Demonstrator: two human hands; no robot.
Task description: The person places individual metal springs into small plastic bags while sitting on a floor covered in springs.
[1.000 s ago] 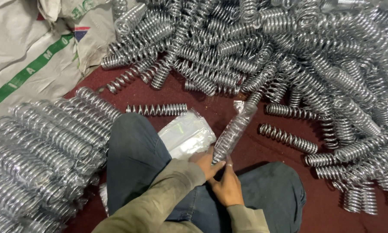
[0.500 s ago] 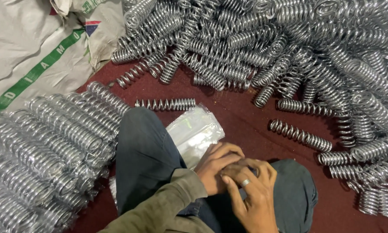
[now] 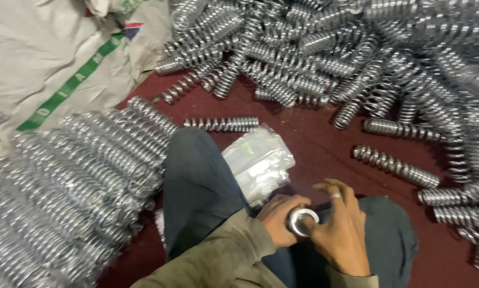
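Note:
My left hand (image 3: 277, 220) and my right hand (image 3: 342, 230) are together over my lap, both closed around one shiny metal coil spring (image 3: 302, 220). The spring points its end at me, so only its round end shows between the fingers. A ring sits on one finger of my right hand. Just beyond the hands, a stack of clear plastic sleeves (image 3: 261, 160) lies against my left knee (image 3: 197, 170).
A big loose heap of coil springs (image 3: 356, 58) covers the dark red floor (image 3: 309, 133) at the back and right. Single springs (image 3: 221, 124) (image 3: 395, 166) lie nearer. Wrapped springs are stacked in rows (image 3: 69, 186) on my left. A white woven sack (image 3: 42, 64) lies behind them.
The spring stood slanted up and away from my hands a second ago. It now lies low over my lap, end-on, with both hands wrapped around it.

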